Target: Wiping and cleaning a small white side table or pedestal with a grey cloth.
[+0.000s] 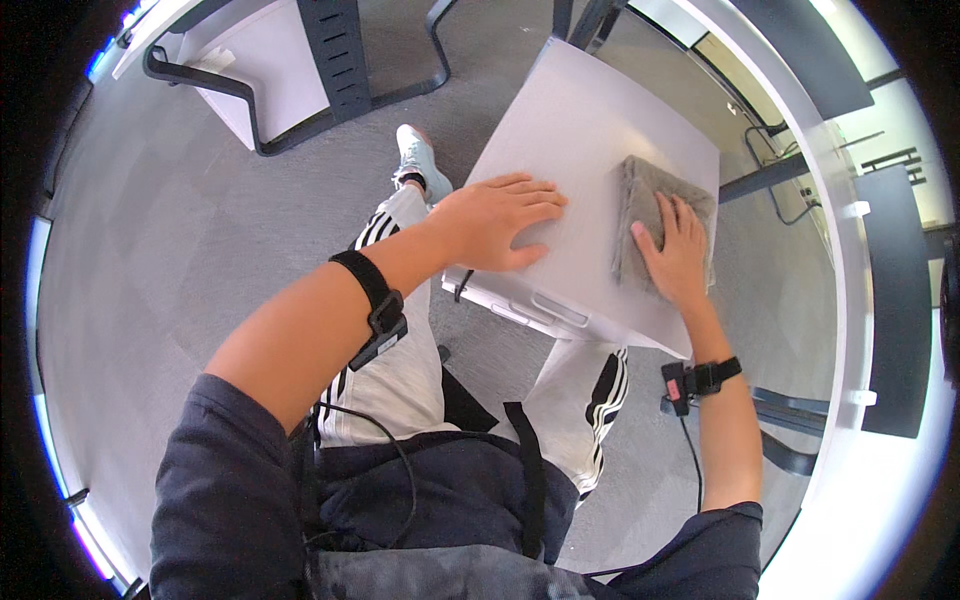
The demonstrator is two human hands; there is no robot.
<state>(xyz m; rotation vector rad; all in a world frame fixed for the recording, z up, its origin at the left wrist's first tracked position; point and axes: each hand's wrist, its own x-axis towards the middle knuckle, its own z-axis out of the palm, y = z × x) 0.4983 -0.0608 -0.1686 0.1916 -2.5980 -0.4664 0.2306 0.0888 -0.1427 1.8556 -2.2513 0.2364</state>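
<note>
A folded grey cloth (636, 187) lies on the right part of the top of a white drawer cabinet (577, 97). My right hand (677, 251) rests on the cloth, palm down, with its fingers spread and the thumb apart. My left hand (501, 221) lies flat on the bare cabinet top, left of the cloth, and holds nothing. Below the near edge of the top, handle recesses (559, 309) show in the cabinet's front, and a short black strap or cord (463, 286) hangs at its left corner.
At the upper left stands a black metal desk frame (336, 60) with a white panel (262, 67). A white curved-looking table edge (814, 150) runs along the right. My shoe (421, 161) is on the grey floor (172, 225), left of the cabinet. A cable (694, 465) hangs from the right wrist device.
</note>
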